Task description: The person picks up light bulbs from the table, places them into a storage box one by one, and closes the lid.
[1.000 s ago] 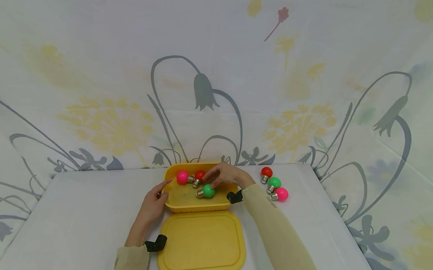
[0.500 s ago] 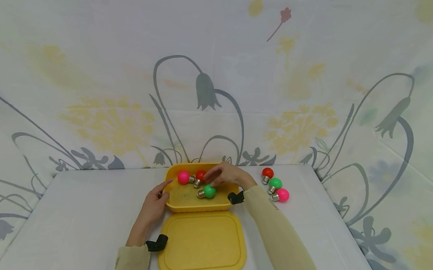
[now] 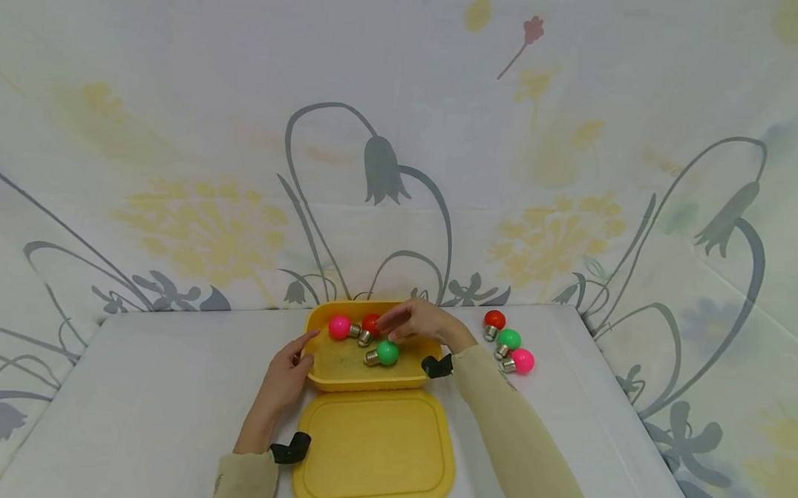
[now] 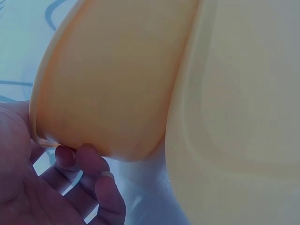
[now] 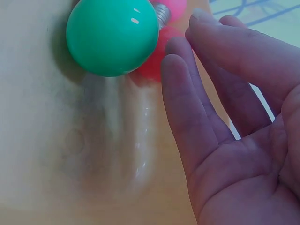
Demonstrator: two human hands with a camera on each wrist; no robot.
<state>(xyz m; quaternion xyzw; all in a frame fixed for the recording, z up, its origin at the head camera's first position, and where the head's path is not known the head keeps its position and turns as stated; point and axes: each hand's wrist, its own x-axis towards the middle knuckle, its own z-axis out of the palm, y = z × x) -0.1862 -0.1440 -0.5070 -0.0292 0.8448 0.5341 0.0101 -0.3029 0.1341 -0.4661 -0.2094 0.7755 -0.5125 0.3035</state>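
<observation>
A yellow plastic box [image 3: 366, 386] holds a pink light bulb [image 3: 339, 327], a red light bulb [image 3: 370, 323] and a green light bulb [image 3: 387, 352]. My left hand [image 3: 286, 374] grips the box's left rim, its fingertips against the outer wall in the left wrist view. Above the box's right half hovers my right hand [image 3: 424, 321], fingers loosely bent with nothing between them. In the right wrist view the green bulb [image 5: 112, 37] lies just off the fingertips, and the red bulb [image 5: 154, 61] is partly hidden behind it.
A yellow lid [image 3: 374, 452] lies flat in front of the box. Right of the box, another red bulb [image 3: 495, 318], green bulb [image 3: 509, 338] and pink bulb [image 3: 523, 361] lie in a row on the white table [image 3: 165, 395]. A flower-patterned cloth [image 3: 244, 123] hangs behind.
My right hand has come slightly away from the green bulb, its fingers having been closer to it before. The left hand keeps its place on the box.
</observation>
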